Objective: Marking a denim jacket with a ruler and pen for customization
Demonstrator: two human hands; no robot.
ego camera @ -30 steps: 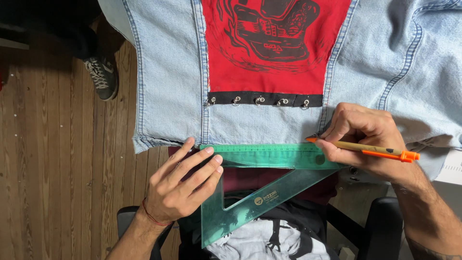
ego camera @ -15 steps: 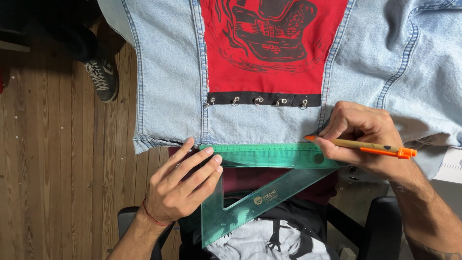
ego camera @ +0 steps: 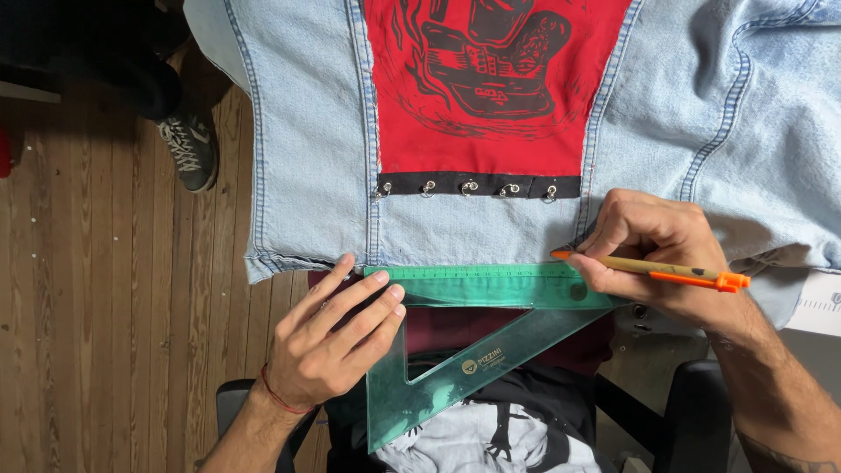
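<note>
A light blue denim jacket (ego camera: pixel 307 166) lies spread out, with a red printed panel (ego camera: pixel 491 96) in its back and a black strip with metal rings (ego camera: pixel 477 186) under it. A green see-through set square (ego camera: pixel 491 346) lies along the jacket's lower hem. My left hand (ego camera: pixel 337 337) presses flat on the square's left corner, fingers spread. My right hand (ego camera: pixel 653 250) grips a tan and orange pen (ego camera: pixel 657 269), its tip at the square's upper right edge.
Wooden plank floor (ego camera: pixel 96 289) lies to the left, where another person's dark sneaker (ego camera: pixel 191 149) stands. A black chair arm (ego camera: pixel 692 412) sits at the lower right. A white sheet edge (ego camera: pixel 815 307) shows at the far right.
None of note; both hands, the pen and the set square hold nearly the same place, with only a slight camera shift.
</note>
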